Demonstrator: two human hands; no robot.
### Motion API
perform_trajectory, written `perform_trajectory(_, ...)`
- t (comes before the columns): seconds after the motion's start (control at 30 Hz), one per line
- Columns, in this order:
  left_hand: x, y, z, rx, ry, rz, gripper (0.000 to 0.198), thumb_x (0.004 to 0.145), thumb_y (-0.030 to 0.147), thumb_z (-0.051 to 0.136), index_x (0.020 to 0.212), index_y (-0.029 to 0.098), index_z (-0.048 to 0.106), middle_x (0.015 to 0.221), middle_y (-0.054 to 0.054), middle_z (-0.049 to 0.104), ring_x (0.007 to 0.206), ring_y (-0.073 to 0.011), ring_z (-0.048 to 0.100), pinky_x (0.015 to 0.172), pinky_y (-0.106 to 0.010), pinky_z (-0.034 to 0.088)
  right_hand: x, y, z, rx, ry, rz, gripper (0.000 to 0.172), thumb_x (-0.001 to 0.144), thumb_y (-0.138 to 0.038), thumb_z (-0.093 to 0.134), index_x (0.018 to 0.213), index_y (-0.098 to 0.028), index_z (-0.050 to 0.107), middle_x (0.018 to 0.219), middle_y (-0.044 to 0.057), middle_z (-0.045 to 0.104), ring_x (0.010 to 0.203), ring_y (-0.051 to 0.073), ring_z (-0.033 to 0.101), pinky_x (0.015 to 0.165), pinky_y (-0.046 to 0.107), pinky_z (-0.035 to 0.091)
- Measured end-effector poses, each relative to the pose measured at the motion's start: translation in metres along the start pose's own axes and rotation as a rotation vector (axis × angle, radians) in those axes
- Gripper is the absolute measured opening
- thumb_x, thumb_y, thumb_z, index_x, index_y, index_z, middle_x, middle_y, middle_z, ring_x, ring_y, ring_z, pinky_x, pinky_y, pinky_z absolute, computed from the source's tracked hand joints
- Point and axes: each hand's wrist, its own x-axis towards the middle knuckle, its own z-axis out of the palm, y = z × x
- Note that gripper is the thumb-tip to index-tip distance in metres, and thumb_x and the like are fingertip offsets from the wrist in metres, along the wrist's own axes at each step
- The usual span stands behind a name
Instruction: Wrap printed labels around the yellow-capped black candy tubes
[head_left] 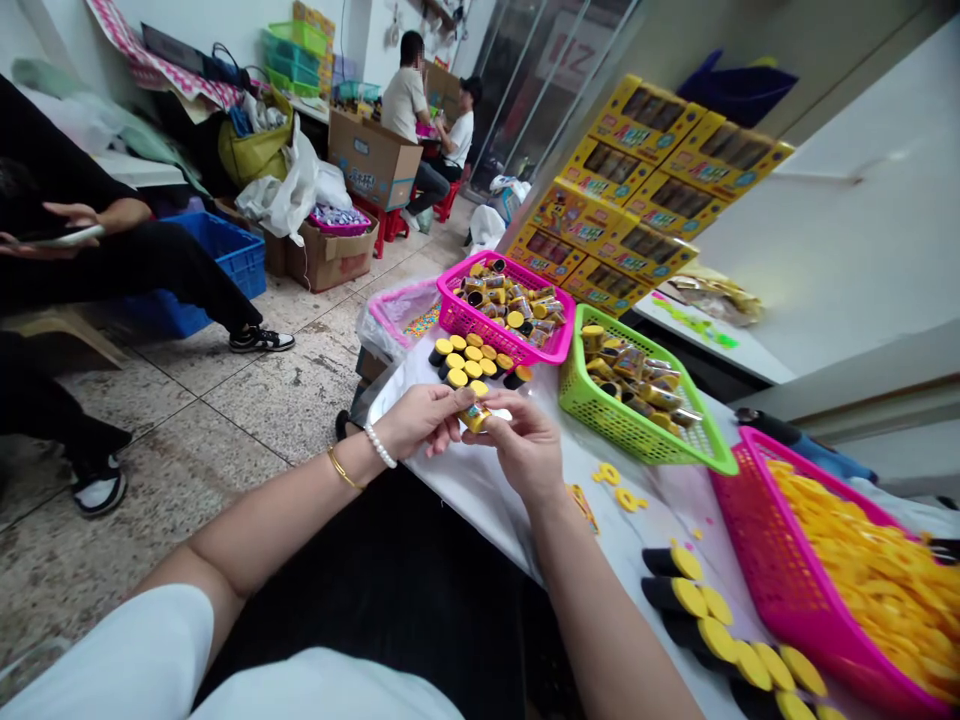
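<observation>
Both of my hands meet over the near edge of the table around a small tube with a yellow printed label [475, 416]. My left hand [424, 422] pinches it from the left between thumb and fingers. On the other side my right hand [527, 445] is closed on its right end; part of the tube is hidden by the fingers. Just beyond stands a cluster of black cylinders with yellow lids [472, 352]. Behind them a pink basket [450, 300] and a green basket [637, 440] hold similar labelled tubes. Loose yellow ring-shaped pieces [628, 499] lie right of my right hand.
At right a pink basket [780, 590] is full of yellow plastic parts, with more yellow-lidded black cylinders [712, 635] beside it. Yellow display boxes [607, 230] are stacked behind. A seated person [112, 230] holds a phone at left; two people [409, 105] sit farther back.
</observation>
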Motion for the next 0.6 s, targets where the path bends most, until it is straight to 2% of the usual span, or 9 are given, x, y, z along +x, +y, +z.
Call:
perform_trajectory(0.07, 0.001, -0.001, 0.000, -0.013, 0.006, -0.016, 0.052, 0.084, 0.062, 0.069, 0.070, 0.013, 0.058, 0.046, 0.002, 0.060, 0.027, -0.0056, 0.047, 0.027, -0.015, 0.029, 0.000, 0.001, -0.001, -0.041, -0.031, -0.020, 0.018, 0.072, -0.030, 0.088, 0.089, -0.028, 0.081, 0.106, 0.002, 0.064, 0.081, 0.017, 0.073, 0.065, 0.037, 0.071)
perform_trajectory(0.17, 0.002, -0.001, -0.001, -0.017, -0.010, -0.028, 0.051, 0.086, 0.060, 0.068, 0.070, 0.012, 0.059, 0.047, 0.001, 0.061, 0.028, -0.0055, 0.048, 0.027, -0.015, 0.030, -0.002, 0.001, 0.002, -0.072, -0.051, -0.058, 0.015, 0.072, -0.030, 0.088, 0.086, -0.028, 0.081, 0.102, 0.002, 0.063, 0.077, 0.015, 0.072, 0.062, 0.035, 0.071)
perform_trajectory(0.33, 0.001, 0.001, 0.001, 0.037, -0.011, -0.014, 0.052, 0.081, 0.063, 0.071, 0.074, 0.013, 0.058, 0.049, -0.001, 0.063, 0.028, -0.0069, 0.049, 0.027, -0.014, 0.031, -0.008, -0.007, 0.008, -0.202, -0.083, -0.111, 0.016, 0.073, -0.034, 0.087, 0.086, -0.028, 0.081, 0.108, 0.004, 0.064, 0.081, 0.017, 0.071, 0.066, 0.035, 0.069)
perform_trajectory(0.4, 0.000, 0.002, 0.002, 0.030, 0.003, -0.028, 0.053, 0.079, 0.066, 0.071, 0.083, 0.015, 0.056, 0.052, -0.002, 0.065, 0.030, -0.0096, 0.053, 0.028, -0.016, 0.035, 0.000, -0.018, -0.001, -0.319, -0.001, -0.168, 0.013, 0.075, -0.033, 0.085, 0.086, -0.028, 0.081, 0.108, 0.005, 0.065, 0.082, 0.017, 0.070, 0.066, 0.035, 0.068)
perform_trajectory(0.5, -0.003, 0.001, 0.003, 0.031, 0.025, -0.038, 0.057, 0.077, 0.068, 0.072, 0.095, 0.018, 0.052, 0.056, -0.001, 0.067, 0.035, -0.0132, 0.058, 0.031, -0.019, 0.041, 0.027, -0.051, -0.033, -0.622, 0.280, -0.317, 0.015, 0.080, -0.033, 0.079, 0.095, -0.027, 0.080, 0.114, 0.007, 0.063, 0.091, 0.020, 0.068, 0.068, 0.037, 0.066)
perform_trajectory(0.53, -0.003, 0.000, 0.003, 0.050, 0.023, -0.026, 0.058, 0.076, 0.067, 0.073, 0.098, 0.018, 0.051, 0.057, -0.001, 0.068, 0.036, -0.0134, 0.059, 0.032, -0.019, 0.042, 0.036, -0.064, -0.047, -0.758, 0.348, -0.344, 0.023, 0.081, -0.032, 0.077, 0.102, -0.027, 0.079, 0.119, 0.008, 0.062, 0.099, 0.023, 0.067, 0.074, 0.039, 0.065)
perform_trajectory(0.6, -0.004, -0.001, 0.003, 0.098, 0.007, 0.009, 0.057, 0.075, 0.062, 0.077, 0.099, 0.017, 0.053, 0.058, 0.000, 0.067, 0.038, -0.0124, 0.060, 0.034, -0.018, 0.044, 0.043, -0.086, -0.072, -1.033, 0.419, -0.298, 0.047, 0.075, -0.028, 0.080, 0.122, -0.026, 0.073, 0.128, 0.010, 0.061, 0.093, 0.023, 0.069, 0.081, 0.044, 0.062)
